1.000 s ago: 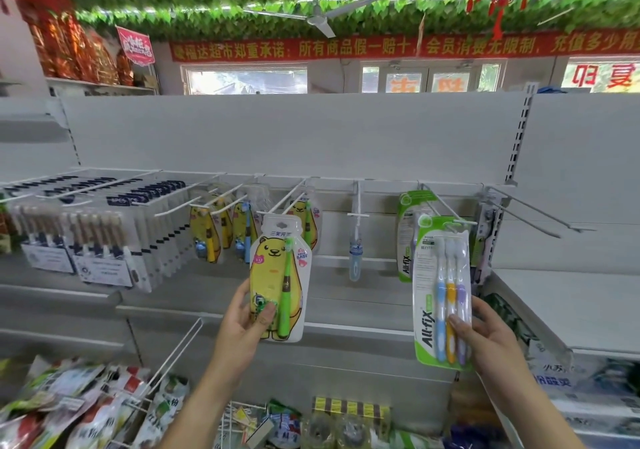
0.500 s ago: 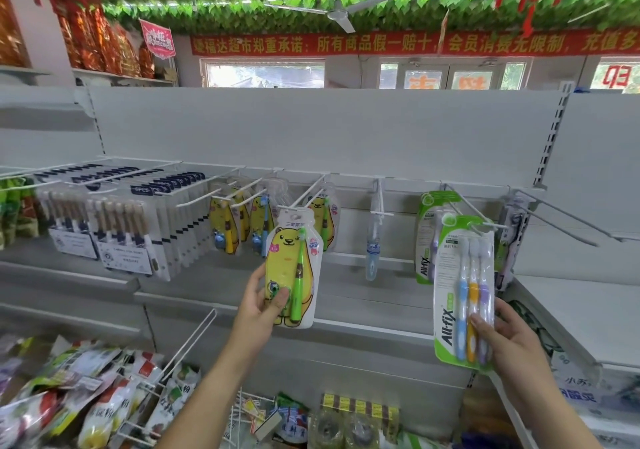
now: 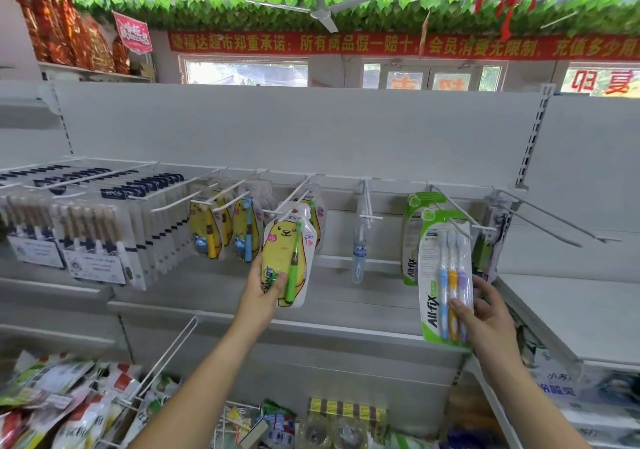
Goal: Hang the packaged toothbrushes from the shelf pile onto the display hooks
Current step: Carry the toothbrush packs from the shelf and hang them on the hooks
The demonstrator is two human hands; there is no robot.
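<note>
Higher than before, the yellow bear toothbrush pack (image 3: 286, 258) meets a display hook (image 3: 290, 197), centre frame, gripped by the left hand (image 3: 262, 289); right hand (image 3: 486, 315) pinches the All-fix pack (image 3: 437, 275), centre right.

Both bare forearms reach up and forward from the bottom of the view. The left grip (image 3: 263, 291) clasps the lower left of a yellow pack (image 3: 282, 251), thumb across its front. The right grip (image 3: 486, 317) holds the lower right of a green pack (image 3: 441, 258), thumb in front, fingers behind.
</note>
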